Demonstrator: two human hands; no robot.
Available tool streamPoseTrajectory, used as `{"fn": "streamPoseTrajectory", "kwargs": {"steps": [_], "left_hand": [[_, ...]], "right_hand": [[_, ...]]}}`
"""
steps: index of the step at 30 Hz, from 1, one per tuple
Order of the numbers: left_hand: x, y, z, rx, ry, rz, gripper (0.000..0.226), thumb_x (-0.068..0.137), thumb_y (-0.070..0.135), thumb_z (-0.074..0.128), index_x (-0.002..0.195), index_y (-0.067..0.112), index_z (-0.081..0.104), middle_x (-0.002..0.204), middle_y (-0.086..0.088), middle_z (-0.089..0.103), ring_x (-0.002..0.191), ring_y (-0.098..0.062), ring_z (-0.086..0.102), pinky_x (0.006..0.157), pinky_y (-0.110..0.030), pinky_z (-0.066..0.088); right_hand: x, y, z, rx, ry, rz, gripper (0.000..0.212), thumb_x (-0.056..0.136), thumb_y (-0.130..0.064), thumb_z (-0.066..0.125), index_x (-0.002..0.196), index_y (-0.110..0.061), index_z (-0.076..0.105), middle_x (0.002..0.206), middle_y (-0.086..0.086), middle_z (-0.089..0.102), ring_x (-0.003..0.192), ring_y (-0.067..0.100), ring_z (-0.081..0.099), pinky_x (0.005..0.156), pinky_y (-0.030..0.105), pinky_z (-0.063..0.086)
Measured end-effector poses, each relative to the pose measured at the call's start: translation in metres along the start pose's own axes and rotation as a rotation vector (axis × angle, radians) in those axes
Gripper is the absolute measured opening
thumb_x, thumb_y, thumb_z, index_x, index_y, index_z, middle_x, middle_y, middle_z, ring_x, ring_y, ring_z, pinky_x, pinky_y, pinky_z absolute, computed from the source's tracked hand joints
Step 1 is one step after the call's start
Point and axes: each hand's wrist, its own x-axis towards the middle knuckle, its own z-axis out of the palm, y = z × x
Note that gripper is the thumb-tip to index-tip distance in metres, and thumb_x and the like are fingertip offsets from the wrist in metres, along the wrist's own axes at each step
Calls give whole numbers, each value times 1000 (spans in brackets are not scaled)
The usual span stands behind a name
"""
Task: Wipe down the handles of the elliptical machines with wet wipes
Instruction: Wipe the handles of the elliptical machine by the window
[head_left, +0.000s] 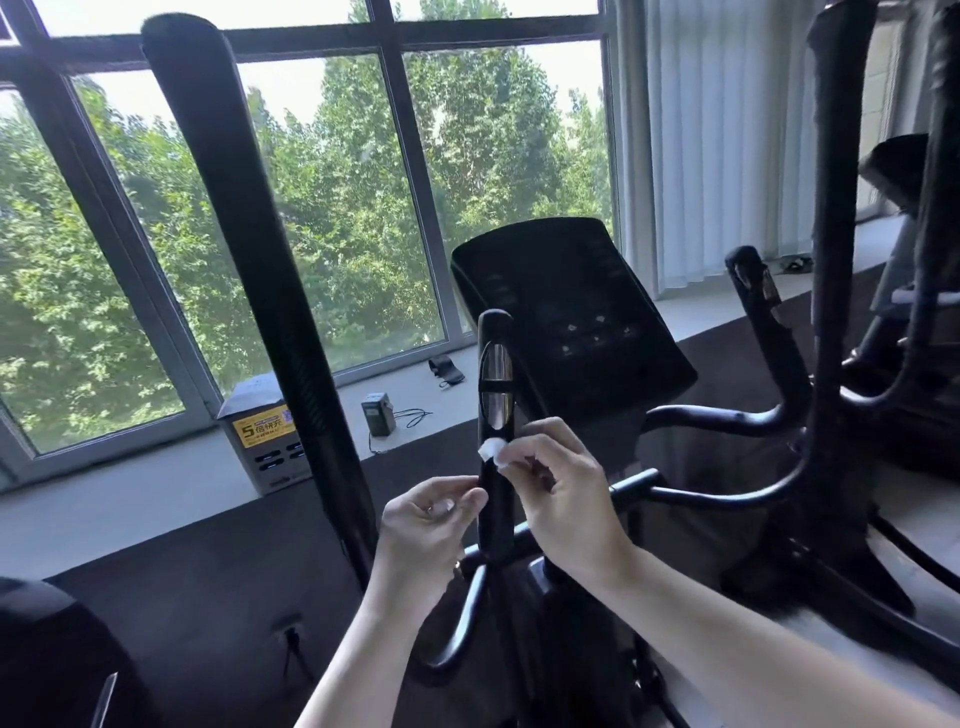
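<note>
- The wet wipe (492, 450) is a small white wad pressed against the lower part of the short handle (496, 431), just below its two metal sensor plates (497, 384).
- The right hand (558, 488) pinches the wipe between curled fingertips and holds it to the handle's right-hand face.
- The left hand (428, 525) sits just beside the handle on its other side, fingers curled and thumb tip touching the post; whether it holds a scrap of wipe I cannot tell.
- The wipe looks soft, light and limp, so it will likely bunch and slip unless it is spread flat under the fingers; best taken by folding it round the post.
- The handle is stiff, smooth and upright, probably slick once damp, and should take firm rubbing; the sensor plates call for lighter strokes.
- Behind it stands the dark console (571, 312), and a tall padded handle (249, 260) rises to the left.
- Further out, the windowsill (130, 488) carries a power-bank box (265, 431) and a small black charger (378, 413); another machine (841, 364) stands at right.
</note>
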Motion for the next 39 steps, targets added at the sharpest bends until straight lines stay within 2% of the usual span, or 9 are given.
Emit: {"fn": "streamPoseTrajectory", "kwargs": {"steps": [7,11,13,18,21,24,30,34,39], "left_hand": [[-1,-6,3,-26,35,38,4,89,22,80,89,25,81,55,-6,51,51,-23,44,36,-20,33],[-2,-10,7,-51,58,7,6,89,23,79,88,28,81,58,-7,52,51,-24,45,35,-20,34],[-2,-11,9,-52,64,8,7,90,21,78,89,27,81,58,-8,50,51,-23,45,36,-19,36],[-9,-14,8,-36,82,-4,6,90,20,77,95,21,80,54,-6,51,44,-17,46,35,-22,35],[-14,-17,6,-21,75,-3,6,90,22,78,96,22,80,55,-7,52,45,-18,46,36,-24,33],[-20,-20,7,-12,79,-12,8,90,17,77,98,20,80,58,-5,59,48,-18,48,36,-23,35],[-35,-24,14,20,144,-34,13,89,19,79,100,24,79,64,-7,58,53,-21,50,38,-19,39],[-39,-20,19,1,179,-57,11,90,27,77,97,34,80,56,-2,47,52,-24,47,38,-24,37],[-41,-14,23,53,215,-61,8,93,27,74,95,29,81,60,-3,57,45,-16,50,37,-25,36]], "right_hand": [[-71,28,3,114,-166,224,20,91,4,74,84,-15,73,88,-7,62,75,15,65,70,21,51],[-51,16,-12,188,-44,411,18,94,-14,77,86,-29,72,84,-4,67,65,16,66,62,35,55],[-28,-3,-15,318,35,411,9,95,-16,76,96,-25,74,85,-1,69,60,17,64,56,32,55],[-27,-21,6,452,56,485,21,85,-7,83,103,-17,79,114,-4,65,83,18,72,74,29,62],[-51,-11,15,423,98,507,20,82,-3,84,97,-16,80,107,-9,67,94,22,72,80,34,62],[-72,4,21,424,93,531,20,81,5,83,85,-14,80,99,-7,71,88,18,73,74,26,60],[-92,38,17,320,10,741,16,83,-6,86,79,-20,78,88,-5,76,83,15,74,76,29,57],[-63,22,0,478,133,618,7,91,-10,79,96,-15,79,101,-4,77,88,16,74,78,25,58],[-53,1,15,574,124,512,23,83,2,83,97,-15,80,105,-7,71,88,18,73,79,27,60]]}}
